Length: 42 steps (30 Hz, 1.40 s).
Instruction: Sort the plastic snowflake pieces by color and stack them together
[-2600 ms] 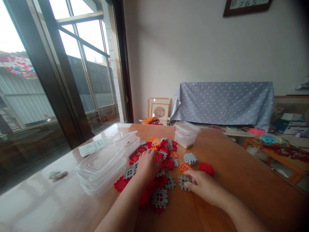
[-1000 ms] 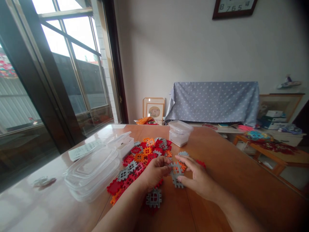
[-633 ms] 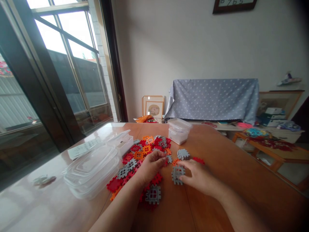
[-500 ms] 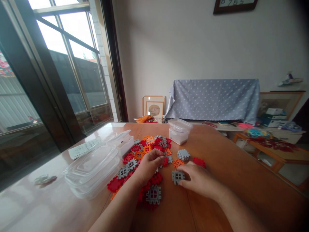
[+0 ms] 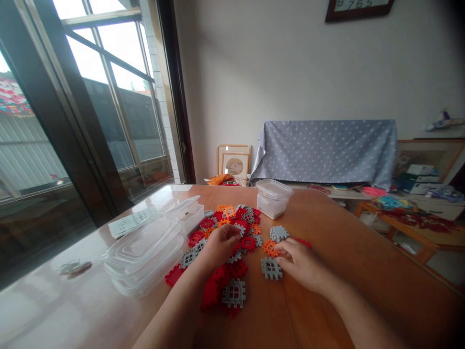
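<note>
My left hand (image 5: pixel 220 246) is over the pile, its fingers pinched at the edge of a small grey toothed tile (image 5: pixel 240 229). My right hand (image 5: pixel 305 264) is on the right of the pile, thumb and fingers apart with nothing between them. Its fingertips are beside an orange toothed tile (image 5: pixel 270 248) and a grey window tile (image 5: pixel 271 268) lying flat. Just behind stands a small stack of grey tiles (image 5: pixel 279 233). Red tiles (image 5: pixel 303 243) are partly hidden by my right hand. Near me, another grey window tile (image 5: pixel 234 293) lies on the pile's front end.
The heap of red, orange and grey tiles (image 5: pixel 248 243) covers the table's middle. Clear plastic boxes with lids (image 5: pixel 143 254) stand at left, another clear box (image 5: pixel 273 206) at the back. A paper sheet (image 5: pixel 132 222) and a small plastic bag (image 5: pixel 74 267) lie at left.
My right hand has let go of the grey window tile, which stays on the table, and its fingers have spread. My left hand has shifted slightly left and a grey tile now shows at its fingertips.
</note>
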Motion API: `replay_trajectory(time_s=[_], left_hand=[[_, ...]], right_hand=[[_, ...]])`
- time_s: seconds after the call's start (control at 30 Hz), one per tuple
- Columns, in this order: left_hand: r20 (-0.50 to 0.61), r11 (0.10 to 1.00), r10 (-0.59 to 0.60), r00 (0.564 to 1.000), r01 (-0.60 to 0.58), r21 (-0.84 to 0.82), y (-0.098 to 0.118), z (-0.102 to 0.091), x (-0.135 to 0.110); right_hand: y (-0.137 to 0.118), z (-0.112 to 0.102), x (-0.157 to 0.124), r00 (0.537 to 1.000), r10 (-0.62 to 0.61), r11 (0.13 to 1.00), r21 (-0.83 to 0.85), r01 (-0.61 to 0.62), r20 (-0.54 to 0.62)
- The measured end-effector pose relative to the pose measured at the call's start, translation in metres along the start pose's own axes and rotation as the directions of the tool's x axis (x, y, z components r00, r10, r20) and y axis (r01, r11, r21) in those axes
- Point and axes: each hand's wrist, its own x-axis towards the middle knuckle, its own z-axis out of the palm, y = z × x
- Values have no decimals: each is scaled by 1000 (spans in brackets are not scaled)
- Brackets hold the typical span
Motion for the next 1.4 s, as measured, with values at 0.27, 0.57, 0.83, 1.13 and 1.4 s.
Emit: replay_trajectory(time_s=[0.27,0.57,0.83,1.13,1.4], left_hand=[[139,820,64,988,-131,558,-1,-16,-11],[160,697,37,986,-141,703,13,-11,-20],[146,613,44,988,-142,777,8,-5,-14],[-102,786,116,988,-28,618,12,-16,-10],[-56,932,-75,996,51,-358,4,2,-1]], right_hand=[[11,8,3,998,69,997,-25,-68,16],[5,15,2,998,54,996,70,-52,-16],[2,20,4,1000,18,991,130,-15,-22],[-5,17,4,999,-2,990,143,9,-51],[-12,11,3,991,-34,990,129,50,-126]])
